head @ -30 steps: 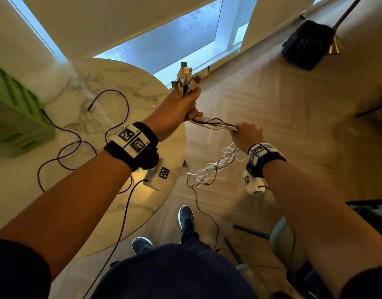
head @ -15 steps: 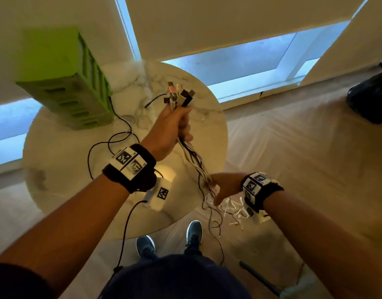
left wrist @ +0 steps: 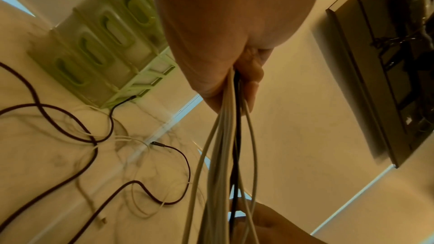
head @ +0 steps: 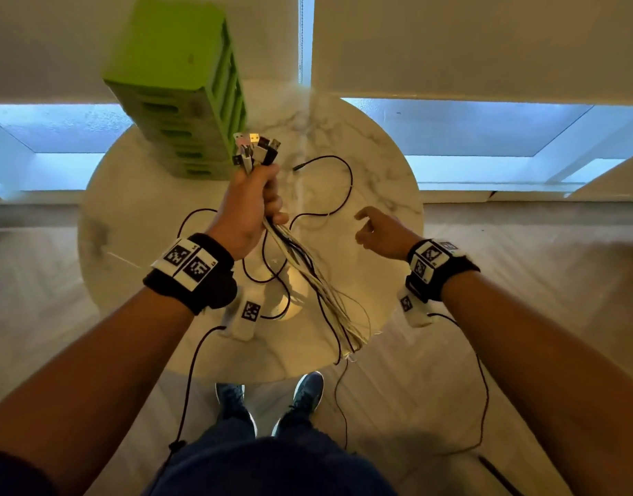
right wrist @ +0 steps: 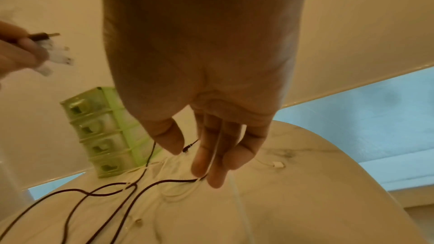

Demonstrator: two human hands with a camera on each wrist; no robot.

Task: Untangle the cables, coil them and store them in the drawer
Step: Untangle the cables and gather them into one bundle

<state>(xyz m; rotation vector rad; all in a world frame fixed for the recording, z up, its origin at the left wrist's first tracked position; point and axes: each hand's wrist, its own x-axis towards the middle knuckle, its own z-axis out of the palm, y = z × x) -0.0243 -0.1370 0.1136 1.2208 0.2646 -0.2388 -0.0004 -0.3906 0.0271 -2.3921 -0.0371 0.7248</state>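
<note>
Table: a round marble table [head: 372, 145] stood against the window wall, its near rim just ahead of the person's two shoes [head: 272, 395]; bare marble lay open on its right half, under the right hand.
Drawer unit: one green drawer unit [head: 186, 84] stood upright at the table's far left edge, near the wall; four drawer fronts showed in the right wrist view, all pushed in.
Cable bundle: one bundle of cables [head: 304, 277], mostly white with at least one black strand, was held above the table's middle. Its long axis ran from far left to near right, the plugs [head: 256, 146] pointing up and away toward the drawer unit, the loose tails hanging past the table's near rim toward the floor. The number of strands could not be counted.
Loose cables: one dark cable [head: 338, 187] lay in open loops on the marble, its end near the drawer unit; thin white cables lay tangled beside it, their count unclear.
Left hand: the left hand [head: 247, 209] was raised over the table, fingers clenched round the bundle just below the plugs.
Right hand: the right hand [head: 381, 232] hovered over the table's right side, well apart from the bundle, fingers relaxed and spread, holding nothing.
</note>
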